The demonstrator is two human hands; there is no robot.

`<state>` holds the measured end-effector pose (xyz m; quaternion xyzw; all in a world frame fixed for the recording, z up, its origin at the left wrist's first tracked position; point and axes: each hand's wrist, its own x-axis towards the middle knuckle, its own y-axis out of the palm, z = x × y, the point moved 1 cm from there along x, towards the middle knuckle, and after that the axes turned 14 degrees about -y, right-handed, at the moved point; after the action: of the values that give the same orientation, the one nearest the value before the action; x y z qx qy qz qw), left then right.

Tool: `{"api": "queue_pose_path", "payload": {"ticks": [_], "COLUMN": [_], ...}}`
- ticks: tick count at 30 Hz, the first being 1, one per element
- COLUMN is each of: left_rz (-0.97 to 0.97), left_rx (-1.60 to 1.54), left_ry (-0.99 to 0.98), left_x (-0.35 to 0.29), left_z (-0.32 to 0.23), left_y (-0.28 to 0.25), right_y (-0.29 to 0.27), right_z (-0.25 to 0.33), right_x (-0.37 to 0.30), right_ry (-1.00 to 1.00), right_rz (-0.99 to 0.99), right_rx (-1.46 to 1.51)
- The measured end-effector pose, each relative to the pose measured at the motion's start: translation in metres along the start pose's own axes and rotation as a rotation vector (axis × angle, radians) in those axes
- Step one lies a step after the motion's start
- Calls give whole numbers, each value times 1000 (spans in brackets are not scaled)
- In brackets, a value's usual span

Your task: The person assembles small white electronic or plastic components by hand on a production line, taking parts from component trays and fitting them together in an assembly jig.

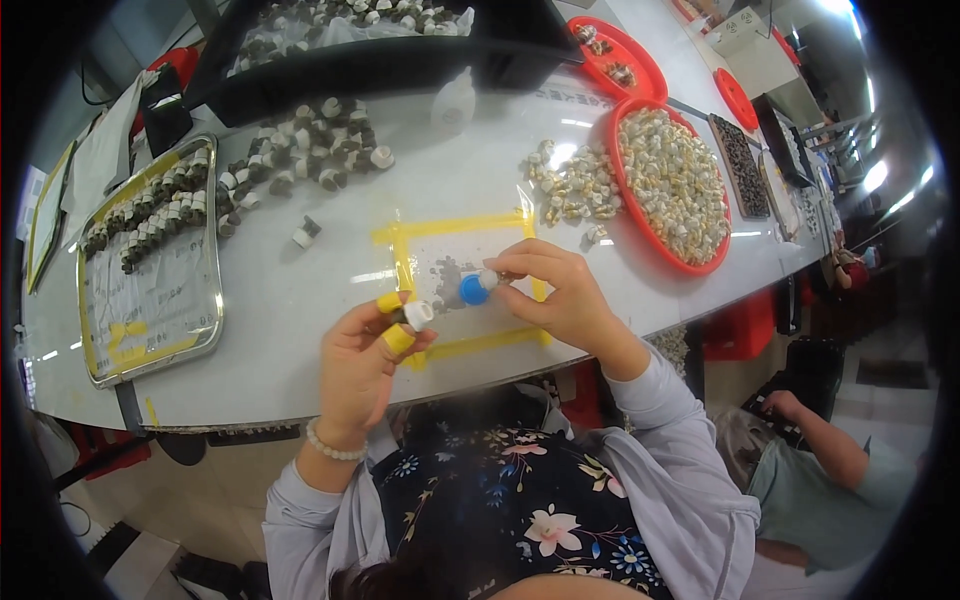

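Note:
My left hand (358,368), with yellow tape wrapped on its thumb and a finger, grips a small white-capped cylindrical piece (418,315) with a dark body. Thumb and fingers of my right hand (562,292) are pinched on a small whitish piece (489,279) with a brownish end. That piece is at the rim of a small round blue cap (472,291), which sits on a wet, grey-smeared patch of table. Yellow tape (470,348) frames this patch. The pinched piece is partly hidden by my fingertips.
Loose dark-and-white pieces (302,150) lie at the back left, beside a metal-rimmed tray (218,300) with rows of them. A black bin (400,62) and a white bottle (455,100) stand behind. Right, a red basin (622,190) holds many small whitish pieces. A co-worker's arm (830,440) is at right.

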<state>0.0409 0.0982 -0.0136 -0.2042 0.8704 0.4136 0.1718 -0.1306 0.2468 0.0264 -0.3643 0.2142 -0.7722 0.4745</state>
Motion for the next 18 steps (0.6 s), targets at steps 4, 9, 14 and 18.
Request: {"api": "queue_pose_path", "payload": {"ticks": [4, 9, 14, 18], "left_rz": [50, 48, 46, 45], "left_rx": [-51, -42, -46, -36], "left_ry": [-38, -42, -16, -24], "left_x": [6, 11, 10, 10], "left_z": [13, 22, 23, 23], "left_y": [11, 14, 15, 15], "right_y": [2, 1, 0, 2], "right_z": [1, 8, 18, 21], "right_x": [-5, -4, 1, 2], "right_ry": [145, 202, 121, 125], "right_rz": [-51, -80, -27, -14], "right_rx": [249, 398, 357, 389]}}
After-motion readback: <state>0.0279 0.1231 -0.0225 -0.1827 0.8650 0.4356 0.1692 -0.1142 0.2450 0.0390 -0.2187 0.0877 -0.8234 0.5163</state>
